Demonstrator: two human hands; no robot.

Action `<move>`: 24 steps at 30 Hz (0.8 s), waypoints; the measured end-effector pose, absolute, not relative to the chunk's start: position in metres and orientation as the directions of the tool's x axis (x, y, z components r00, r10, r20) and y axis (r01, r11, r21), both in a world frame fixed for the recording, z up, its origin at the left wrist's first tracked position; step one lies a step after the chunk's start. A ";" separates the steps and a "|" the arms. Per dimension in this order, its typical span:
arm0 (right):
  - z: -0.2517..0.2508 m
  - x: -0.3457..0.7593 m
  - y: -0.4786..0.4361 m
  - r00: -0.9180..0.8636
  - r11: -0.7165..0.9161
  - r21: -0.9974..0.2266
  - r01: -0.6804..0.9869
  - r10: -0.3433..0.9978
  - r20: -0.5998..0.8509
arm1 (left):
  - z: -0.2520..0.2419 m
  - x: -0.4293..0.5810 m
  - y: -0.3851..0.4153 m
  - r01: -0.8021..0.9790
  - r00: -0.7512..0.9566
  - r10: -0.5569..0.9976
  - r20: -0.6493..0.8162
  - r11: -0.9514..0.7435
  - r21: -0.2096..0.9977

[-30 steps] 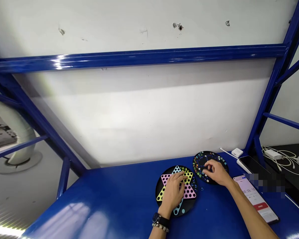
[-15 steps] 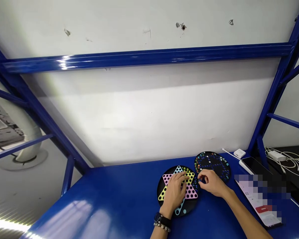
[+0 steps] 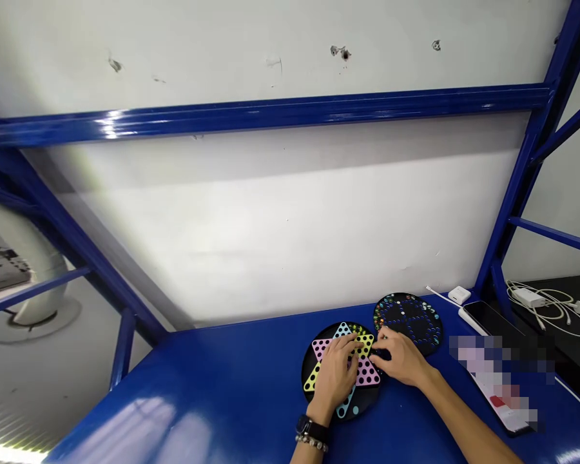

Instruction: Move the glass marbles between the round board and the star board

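Note:
A round black Chinese checkers board [image 3: 367, 372] with a pink, yellow and light-blue star lies on the blue table. My left hand [image 3: 336, 370] rests over the middle of its star, fingers stretched out towards the yellow corner. At the board's right edge is my right hand [image 3: 405, 361], thumb and index finger curved together in a pinch; anything between the tips is too small to make out. Green-yellow marbles [image 3: 358, 330] sit in the rim beyond my left fingers. Behind my right hand lies a second round black board [image 3: 418, 323] with colourful marbles around its edge.
A phone [image 3: 500, 403], partly blurred out, lies to the right on the blue table [image 3: 232, 386]. Beyond it are a dark device [image 3: 493, 317], a white charger [image 3: 459, 294] and tangled white cables [image 3: 555, 299]. A blue metal frame [image 3: 270, 119] stands against the wall.
My right hand has moved slightly left, its fingertips now at the board's right edge. My left hand stays on the star. The whole view has shifted a little.

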State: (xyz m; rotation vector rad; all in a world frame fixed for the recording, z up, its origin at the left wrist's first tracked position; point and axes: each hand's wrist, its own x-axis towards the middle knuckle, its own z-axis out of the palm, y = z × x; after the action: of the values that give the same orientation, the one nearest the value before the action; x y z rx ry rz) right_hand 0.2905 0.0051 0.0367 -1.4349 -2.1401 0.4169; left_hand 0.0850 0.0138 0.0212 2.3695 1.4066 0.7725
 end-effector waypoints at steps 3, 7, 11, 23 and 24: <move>0.031 0.313 0.020 -0.120 0.284 -0.507 0.814 0.936 0.331 | 0.022 0.085 0.013 0.726 0.379 0.874 0.305 -0.485 0.488; 0.016 0.361 0.047 0.226 -0.090 -0.352 0.932 0.902 0.369 | 0.023 0.086 0.013 0.725 0.376 0.871 0.316 -0.488 0.485; 0.000 0.391 0.068 0.344 -0.288 -0.234 0.929 0.905 0.252 | 0.024 0.086 0.013 0.727 0.371 0.876 0.308 -0.481 0.491; -0.015 0.395 0.076 0.268 -0.236 -0.156 0.959 0.937 0.226 | 0.027 0.086 0.010 0.724 0.368 0.879 0.302 -0.475 0.500; -0.014 0.394 0.076 0.266 -0.236 -0.155 0.959 0.938 0.220 | 0.027 0.087 0.010 0.724 0.368 0.879 0.303 -0.476 0.499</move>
State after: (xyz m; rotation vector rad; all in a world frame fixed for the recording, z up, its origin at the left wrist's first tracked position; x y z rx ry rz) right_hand 0.3944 0.0759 -0.0144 -2.2812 -1.7566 -0.1177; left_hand 0.0865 0.0101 0.0275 2.3514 1.4197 0.7845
